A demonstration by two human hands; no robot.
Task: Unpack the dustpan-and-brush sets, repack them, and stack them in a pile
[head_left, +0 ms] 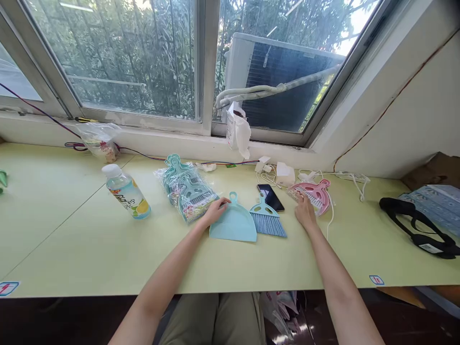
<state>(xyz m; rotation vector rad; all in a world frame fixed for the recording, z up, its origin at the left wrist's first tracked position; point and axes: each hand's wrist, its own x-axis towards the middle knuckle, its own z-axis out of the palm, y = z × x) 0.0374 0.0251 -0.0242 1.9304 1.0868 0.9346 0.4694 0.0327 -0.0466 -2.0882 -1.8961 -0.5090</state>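
My left hand (215,211) rests at the upper left edge of a light blue dustpan (234,224), its fingers stretched over the rim near the handle. Just right of the dustpan lies a small blue hand brush (268,219), bristles toward me. Farther right, my right hand (305,211) touches the near left side of a pink dustpan and brush set (316,192) with its fingers apart. Beside my left hand is a pile of wrapped teal dustpan and brush sets (189,187) in clear plastic.
A black phone (271,197) lies behind the blue brush. A drink bottle (126,192) stands at left, near a plastic bag (100,142). White cables and a charger box (285,174) sit by the window. A black strap (420,230) lies at far right.
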